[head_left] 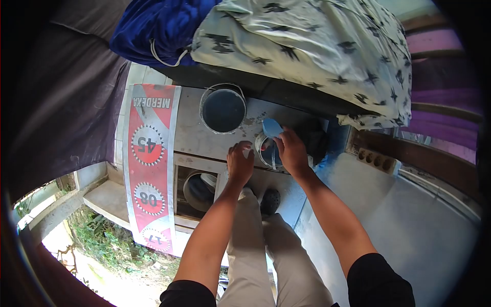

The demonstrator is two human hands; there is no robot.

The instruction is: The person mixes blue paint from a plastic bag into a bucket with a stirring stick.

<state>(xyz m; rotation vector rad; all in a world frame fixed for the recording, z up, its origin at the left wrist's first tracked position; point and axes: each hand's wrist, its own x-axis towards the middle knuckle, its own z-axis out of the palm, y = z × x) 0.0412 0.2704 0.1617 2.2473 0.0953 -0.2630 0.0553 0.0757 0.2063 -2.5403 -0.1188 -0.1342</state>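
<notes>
My right hand (292, 151) is closed on a light-blue, rounded plastic piece (271, 127), whose exact kind I cannot tell. It is held over the far rim of a small pale bucket (276, 165), which my right hand partly covers. Something bluish and a small red spot show inside that bucket. On its left side, my left hand (240, 161) hovers with bent fingers apart and nothing in them. Farther off, up and to the left, stands a larger bucket (203, 116) with a wire handle and dark grey contents.
A patterned cloth (307, 56) and a blue cloth (158, 30) cover the raised surface ahead. Left lies a red and white banner (148, 117). A round container (188, 192) sits in an opening below it. Dark fabric (313, 140) lies right of the small bucket, and a power strip (377, 160) farther right.
</notes>
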